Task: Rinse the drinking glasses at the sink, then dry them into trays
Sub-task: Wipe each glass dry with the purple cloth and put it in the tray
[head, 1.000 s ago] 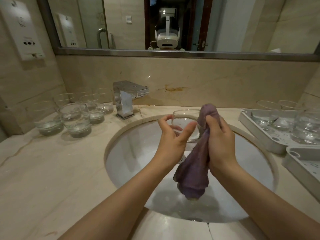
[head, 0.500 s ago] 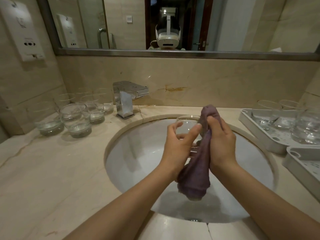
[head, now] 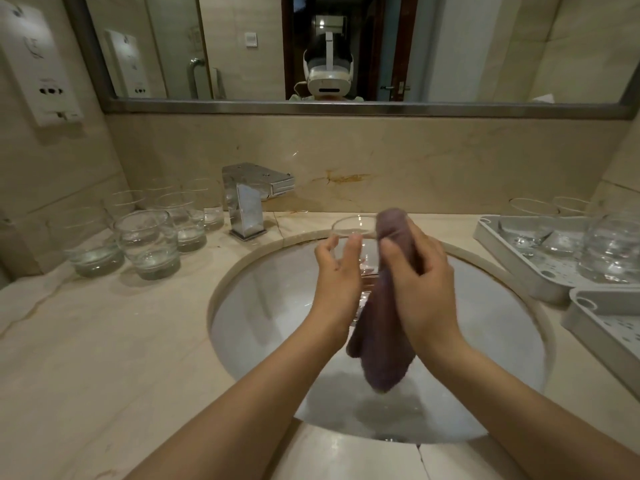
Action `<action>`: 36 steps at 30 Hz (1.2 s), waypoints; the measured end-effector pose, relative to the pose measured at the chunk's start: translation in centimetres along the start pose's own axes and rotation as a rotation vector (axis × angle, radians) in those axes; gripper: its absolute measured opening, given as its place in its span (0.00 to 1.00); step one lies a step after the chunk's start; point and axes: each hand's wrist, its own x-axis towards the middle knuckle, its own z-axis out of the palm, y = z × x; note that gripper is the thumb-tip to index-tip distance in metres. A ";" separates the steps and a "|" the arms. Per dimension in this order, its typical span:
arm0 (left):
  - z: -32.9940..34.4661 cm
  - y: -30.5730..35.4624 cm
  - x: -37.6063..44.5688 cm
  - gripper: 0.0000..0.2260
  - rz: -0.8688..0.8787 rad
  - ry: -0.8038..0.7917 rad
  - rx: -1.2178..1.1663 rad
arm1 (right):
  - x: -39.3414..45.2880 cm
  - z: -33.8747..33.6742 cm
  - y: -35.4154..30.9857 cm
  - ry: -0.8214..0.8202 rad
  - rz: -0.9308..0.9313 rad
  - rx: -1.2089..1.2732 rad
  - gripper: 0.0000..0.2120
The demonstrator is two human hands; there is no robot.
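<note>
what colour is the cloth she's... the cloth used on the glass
Dull purple cloth, plain, seen in the head view.

One drinking glass (head: pixel 353 230) is held over the sink (head: pixel 263 306), beside one purple cloth (head: pixel 381 341). About seven glasses (head: pixel 149 244) stand left of the single chrome faucet (head: pixel 247 206); the far ones are hard to separate. Two white trays (head: pixel 512 258) sit at the right, and the farther one holds at least four glasses (head: pixel 609 251). Two hands show, the left hand (head: pixel 337 282) and the right hand (head: pixel 422 289).
</note>
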 end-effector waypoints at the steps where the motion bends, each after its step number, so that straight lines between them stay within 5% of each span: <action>1: 0.1 -0.1 -0.1 0.20 -0.024 0.045 -0.053 | -0.5 0.4 0.5 -0.006 -0.166 -0.125 0.15; 4: 0.6 -0.1 -0.8 0.17 -0.046 0.048 -0.091 | -1.0 0.9 1.9 0.037 -0.347 -0.232 0.21; 9: 1.2 -0.4 -1.3 0.15 -0.040 -0.022 -0.038 | 1.1 -0.4 0.9 0.100 0.141 0.177 0.06; 13: 1.0 -0.1 -1.4 0.26 0.039 -0.218 0.200 | 2.5 -1.4 0.9 0.096 0.611 0.476 0.10; 16: 0.2 0.3 -0.9 0.43 0.022 -0.298 0.315 | 2.9 -1.6 1.5 0.093 0.686 0.496 0.11; 19: -1.0 0.6 -0.7 0.46 -0.054 -0.371 0.273 | 3.3 -1.7 1.7 0.025 0.699 0.406 0.10; 23: -3.1 0.8 -0.4 0.40 -0.071 -0.430 0.175 | 4.1 -2.4 1.2 -0.118 0.640 0.314 0.10; 27: -4.8 1.6 0.4 0.34 0.011 -0.364 0.110 | 4.1 -3.0 0.0 -0.304 0.284 0.085 0.13; 32: -7.5 2.4 0.8 0.41 0.090 -0.412 0.323 | 3.4 -3.4 -0.1 -0.367 -0.140 -0.271 0.22; 36: -8.8 2.8 0.3 0.38 0.122 -0.394 0.426 | 3.4 -3.5 -0.3 -0.602 -0.192 -0.386 0.25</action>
